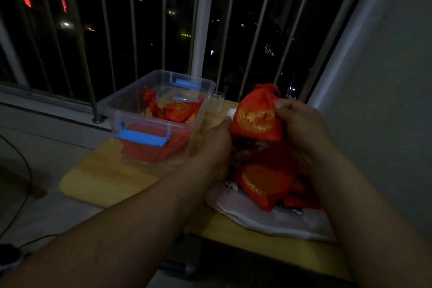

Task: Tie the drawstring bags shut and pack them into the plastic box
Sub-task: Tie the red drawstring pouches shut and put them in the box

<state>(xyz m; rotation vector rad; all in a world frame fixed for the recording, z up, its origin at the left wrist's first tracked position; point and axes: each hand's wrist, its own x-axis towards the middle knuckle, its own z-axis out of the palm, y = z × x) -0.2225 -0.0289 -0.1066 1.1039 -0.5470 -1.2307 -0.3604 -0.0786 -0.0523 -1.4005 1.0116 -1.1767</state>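
You gripped the red bag [256, 116], left hand [216, 145] holding its side, right hand [301, 126] pinching its edge, the plastic box [131, 110] at its nine o'clock; knotting the neck snugly first seemed wise.

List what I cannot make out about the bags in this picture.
Head view, all:
Left hand fingers: hidden behind held bag.
Bags in plastic box: count unclear, dim light, blue handle covers some.
Bag pile: knots unreadable, dark, partly behind right hand.
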